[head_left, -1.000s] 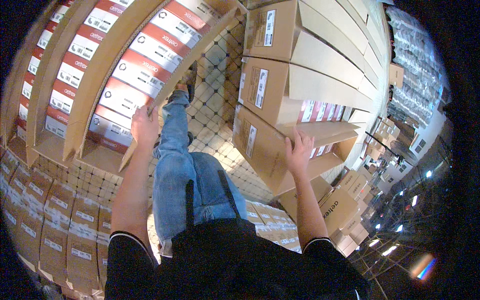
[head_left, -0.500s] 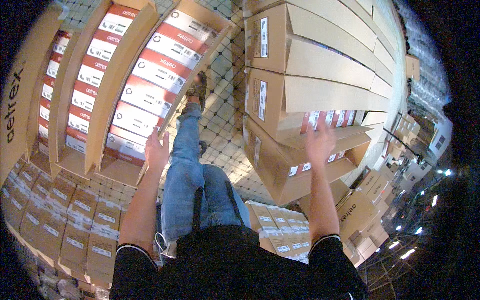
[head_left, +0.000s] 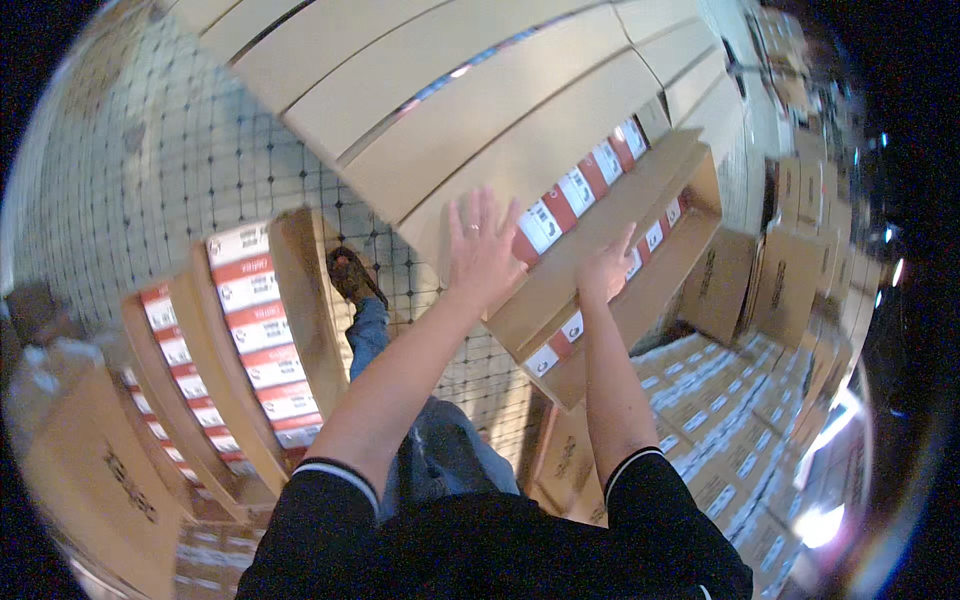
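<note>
Open carton (head_left: pixel 655 285) lengthwise toward upper right

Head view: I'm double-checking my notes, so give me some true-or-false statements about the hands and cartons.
1. The left hand has its fingers spread. True.
2. The right hand wears a glove. False: it is bare.
3. Red-and-white boxes sit inside open cartons. True.
4. The hands are clasped together. False: they are apart.
5. The sleeves are white. False: black with pale edges.
6. The floor shows a grid of dark marks. True.
</note>
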